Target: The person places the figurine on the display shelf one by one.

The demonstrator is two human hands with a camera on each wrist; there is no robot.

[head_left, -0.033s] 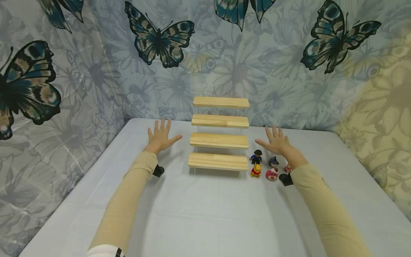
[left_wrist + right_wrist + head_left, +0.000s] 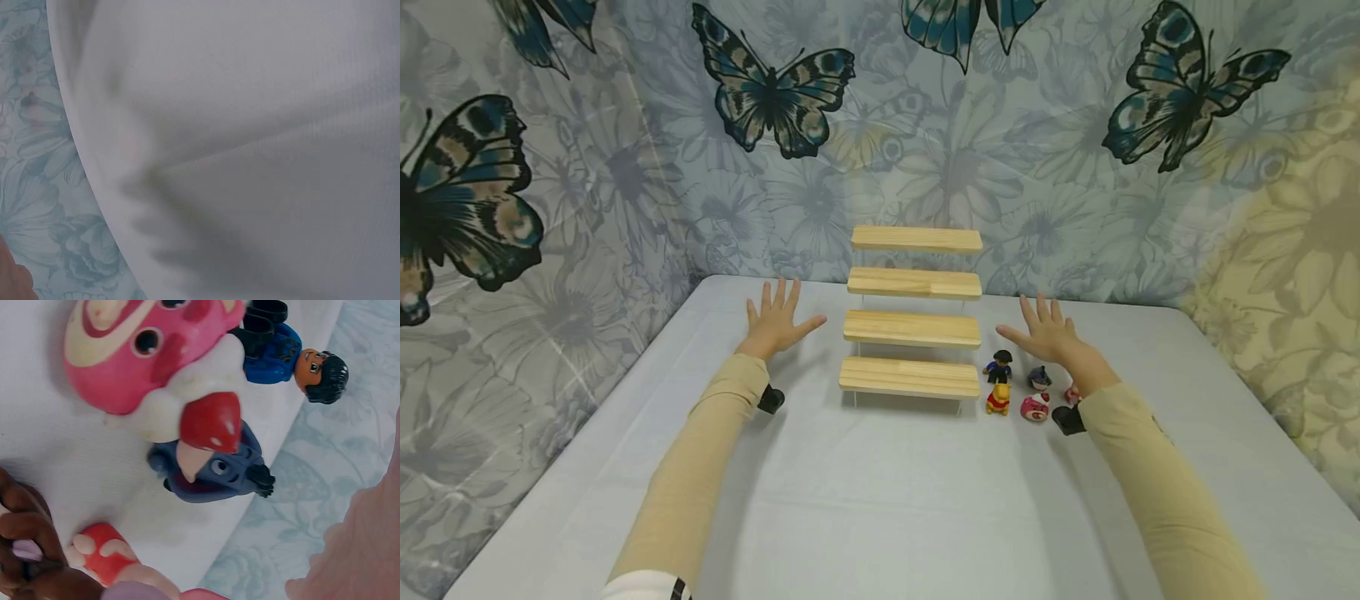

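My left hand (image 2: 773,323), fingers spread, is left of a four-tier wooden shelf stand (image 2: 912,377) and holds nothing. To the stand's right, my right hand (image 2: 1048,333) is likewise spread and holds nothing, just beyond a group of small toy figures. These include a black-haired figure in blue (image 2: 998,367), a yellow bear in red (image 2: 997,399), a pink bear (image 2: 1034,407) and a blue-grey donkey (image 2: 1039,378). A pink figure (image 2: 1072,394) is partly hidden by the right wrist. The right wrist view also shows a brown figure (image 2: 31,550), cut off by the frame.
A white cloth covers the table (image 2: 880,500). Behind it hangs a floral backdrop with butterflies (image 2: 771,92). Dark wrist cameras (image 2: 770,398) are strapped beneath both wrists. The left wrist view shows cloth, a hand's shadow and the table's edge.
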